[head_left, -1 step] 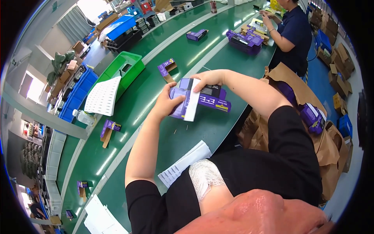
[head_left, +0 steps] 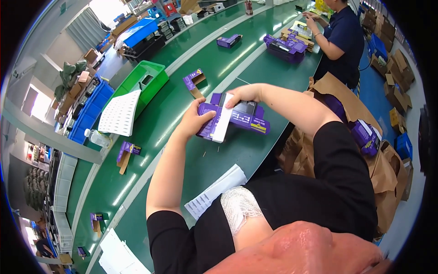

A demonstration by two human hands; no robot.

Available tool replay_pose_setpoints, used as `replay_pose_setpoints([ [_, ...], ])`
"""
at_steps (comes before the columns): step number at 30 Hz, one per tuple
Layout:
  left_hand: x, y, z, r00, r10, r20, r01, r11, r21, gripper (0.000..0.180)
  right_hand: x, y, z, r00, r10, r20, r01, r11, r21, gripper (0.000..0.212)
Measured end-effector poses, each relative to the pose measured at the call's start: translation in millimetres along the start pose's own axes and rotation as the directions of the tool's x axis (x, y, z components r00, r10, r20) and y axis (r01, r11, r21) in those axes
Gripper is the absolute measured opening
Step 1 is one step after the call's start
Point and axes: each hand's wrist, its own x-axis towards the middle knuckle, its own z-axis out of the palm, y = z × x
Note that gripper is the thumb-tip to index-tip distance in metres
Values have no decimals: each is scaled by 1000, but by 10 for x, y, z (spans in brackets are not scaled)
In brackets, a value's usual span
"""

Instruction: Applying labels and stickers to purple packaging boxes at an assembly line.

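Observation:
Above the green bench, both hands hold a purple printed carton (head_left: 248, 120) with an extended flap on its right side. My left hand (head_left: 197, 119) grips its left end, with the thumb lying over the top face. My right hand (head_left: 244, 97) closes on the far edge, its thumb pressing a white strip (head_left: 221, 124) that crosses the carton. Under the right fingers a dark panel shows; the fingertips behind the carton are hidden. Close beyond the left hand lies an L-shaped purple and brown carton piece (head_left: 194, 82).
A green bin (head_left: 153, 73) with a printed sheet (head_left: 119, 112) and a bottle (head_left: 96, 137) stand at left. White papers (head_left: 216, 189) lie near my body. Purple cartons (head_left: 286, 47) are stacked far right, by a co-worker (head_left: 340, 43). A brown paper-lined box (head_left: 337, 86) stands at my right.
The carton has tilted slightly in my hands, so more of its printed flap faces me. Both hands keep their hold.

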Motion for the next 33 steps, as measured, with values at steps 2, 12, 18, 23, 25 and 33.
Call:
replay_pose_setpoints([
  [2, 30, -119, 72, 994, 105, -26, -84, 900, 428, 50, 232, 448, 74, 969, 204, 137, -236, 928, 288, 70],
  [12, -37, 367, 491, 984, -171, 43, 120, 830, 544, 29, -30, 328, 270, 909, 143, -391, -310, 861, -404, 47],
  [18, 127, 615, 359, 890, -371, 265, 201, 841, 503, 34, -167, 155, 462, 894, -440, -83, 136, 443, -886, 41],
  [23, 48, 479, 411, 902, -359, 240, 149, 780, 608, 39, -203, 303, 408, 870, -491, -48, 240, 508, -827, 30],
  [25, 11, 543, 450, 918, -336, 208, 154, 789, 594, 38, -212, 245, 354, 899, -435, -50, 234, 574, -785, 29],
  [33, -83, 569, 537, 941, -323, 97, 213, 791, 574, 34, -116, 121, 230, 993, -119, -6, 90, 786, -612, 24],
])
